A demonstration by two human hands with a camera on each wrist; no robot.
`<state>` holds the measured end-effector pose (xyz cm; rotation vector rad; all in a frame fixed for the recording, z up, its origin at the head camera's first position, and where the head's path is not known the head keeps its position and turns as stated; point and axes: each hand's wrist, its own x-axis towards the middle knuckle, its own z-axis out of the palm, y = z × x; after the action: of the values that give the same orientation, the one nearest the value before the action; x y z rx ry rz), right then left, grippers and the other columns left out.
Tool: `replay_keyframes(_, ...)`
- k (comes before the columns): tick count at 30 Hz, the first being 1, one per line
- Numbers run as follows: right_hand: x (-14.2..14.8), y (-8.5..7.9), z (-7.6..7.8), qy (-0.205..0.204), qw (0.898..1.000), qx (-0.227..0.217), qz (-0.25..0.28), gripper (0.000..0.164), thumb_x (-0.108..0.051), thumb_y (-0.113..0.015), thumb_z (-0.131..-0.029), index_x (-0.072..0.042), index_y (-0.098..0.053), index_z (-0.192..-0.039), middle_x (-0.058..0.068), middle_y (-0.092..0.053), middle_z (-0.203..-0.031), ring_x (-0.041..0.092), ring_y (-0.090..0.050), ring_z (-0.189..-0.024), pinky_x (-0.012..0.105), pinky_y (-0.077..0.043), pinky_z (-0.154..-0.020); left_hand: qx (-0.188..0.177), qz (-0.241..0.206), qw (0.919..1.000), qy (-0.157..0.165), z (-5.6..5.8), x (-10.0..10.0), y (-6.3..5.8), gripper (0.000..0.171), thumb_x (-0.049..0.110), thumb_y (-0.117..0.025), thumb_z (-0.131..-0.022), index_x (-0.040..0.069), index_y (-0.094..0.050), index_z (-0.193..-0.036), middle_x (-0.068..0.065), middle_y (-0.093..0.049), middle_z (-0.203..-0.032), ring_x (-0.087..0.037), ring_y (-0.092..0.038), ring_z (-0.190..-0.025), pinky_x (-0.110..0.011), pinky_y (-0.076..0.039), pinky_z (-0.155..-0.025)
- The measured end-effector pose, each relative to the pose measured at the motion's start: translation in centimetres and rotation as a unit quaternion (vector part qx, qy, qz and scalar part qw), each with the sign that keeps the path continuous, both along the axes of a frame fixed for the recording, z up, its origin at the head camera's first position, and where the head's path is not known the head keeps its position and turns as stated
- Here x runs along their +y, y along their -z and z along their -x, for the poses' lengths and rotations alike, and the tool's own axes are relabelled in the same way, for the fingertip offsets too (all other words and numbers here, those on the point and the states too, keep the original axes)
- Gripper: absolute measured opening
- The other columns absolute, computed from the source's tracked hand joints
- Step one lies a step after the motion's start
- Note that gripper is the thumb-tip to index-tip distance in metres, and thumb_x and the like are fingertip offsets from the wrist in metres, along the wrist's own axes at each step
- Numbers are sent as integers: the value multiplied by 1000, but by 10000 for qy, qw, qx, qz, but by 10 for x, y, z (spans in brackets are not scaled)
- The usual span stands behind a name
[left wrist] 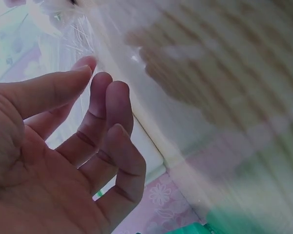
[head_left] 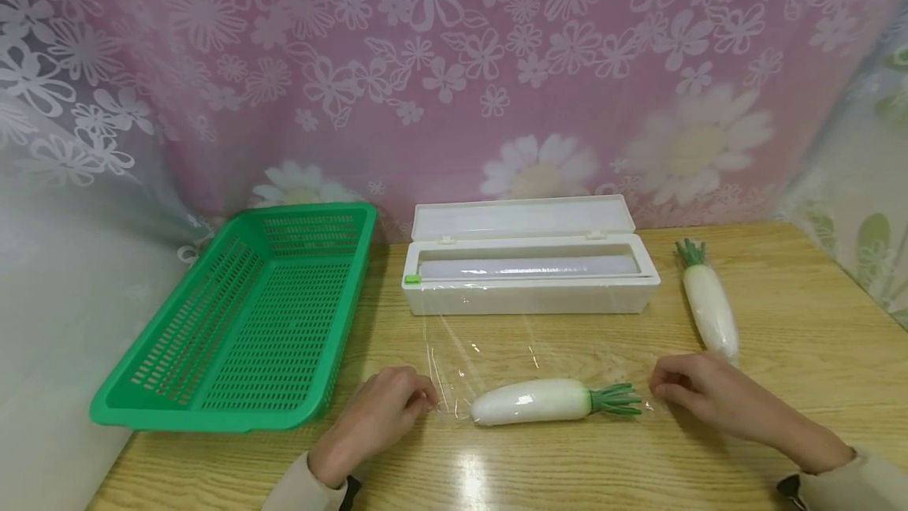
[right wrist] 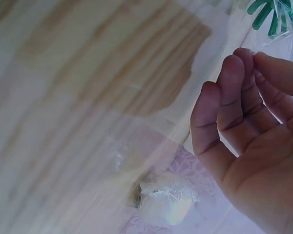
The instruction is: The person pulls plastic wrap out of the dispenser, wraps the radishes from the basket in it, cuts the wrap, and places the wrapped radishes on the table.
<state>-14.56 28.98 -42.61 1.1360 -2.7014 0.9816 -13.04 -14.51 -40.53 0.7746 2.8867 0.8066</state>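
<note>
A white radish (head_left: 532, 402) with green leaf stubs lies crosswise on the table between the hands. A sheet of clear cling film (head_left: 482, 345) stretches from the white dispenser box (head_left: 532, 300) down to the radish; whether it passes over or under the radish, I cannot tell. My left hand (head_left: 386, 408) pinches the film's near left corner between thumb and index finger. At the leaf end, my right hand (head_left: 716, 397) pinches the near right corner, thumb against fingertips, as the right wrist view also shows. Inside the open box sits the film roll (head_left: 528, 267).
Another white radish (head_left: 709, 310), wrapped in shiny film, lies beyond the right hand. A green plastic basket (head_left: 329, 353) stands at the left. The box's lid (head_left: 525, 219) is raised against the flowered curtain (head_left: 426, 101) behind the wooden table (head_left: 567, 471).
</note>
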Motion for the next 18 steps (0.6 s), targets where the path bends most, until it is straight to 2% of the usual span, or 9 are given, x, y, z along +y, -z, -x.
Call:
replay_keyframes(5, 3, -3, 0, 152, 9998, 36, -132, 29, 16, -71, -83, -13, -71, -86, -12, -67, -81, -6, -52, -70, 22, -44, -53, 96, -15, 9999, -27, -1, -1, -1, 20, -6, -71, -84, 13, -77, -82, 5, -67, -80, -3, -48, -65, -24, -44, -55)
replay_keyframes(8, 5, -6, -1, 284, 9994, 118, -165, 30, 19, -69, -82, -10, -71, -87, -12, -66, -80, -6, -51, -69, 22, -43, -52, 192, -20, 9998, -110, -2, 0, -3, 20, -6, -71, -84, 12, -77, -82, 5, -67, -80, -3, -50, -66, -23, -45, -57)
replay_keyframes(13, 5, -13, -4, 466, 9981, 384, -86, 28, 19, -69, -82, -8, -69, -89, -14, -63, -78, -6, -47, -65, 21, -41, -50, 498, -69, 9984, -259, -5, 2, -10, 20, -9, -68, -83, 9, -77, -86, 3, -66, -79, -3, -43, -60, -21, -40, -50)
replay_keyframes(16, 3, -16, -7, 689, 9959, 561, -177, 27, 15, -74, -81, -10, -70, -89, -12, -65, -81, -6, -51, -68, 22, -44, -52, 846, -12, 9963, -150, -7, 6, -14, 19, -9, -69, -83, 9, -76, -86, 4, -64, -78, -4, -45, -61, -21, -41, -51)
replay_keyframes(18, 0, -18, -10, 784, 9939, 741, -229, 28, 12, -77, -78, -12, -70, -91, -12, -66, -83, -6, -52, -71, 22, -46, -53, 1137, 55, 9935, 54, -9, 9, -16, 16, -6, -72, -83, 10, -75, -86, 5, -63, -79, -5, -50, -64, -22, -44, -55)
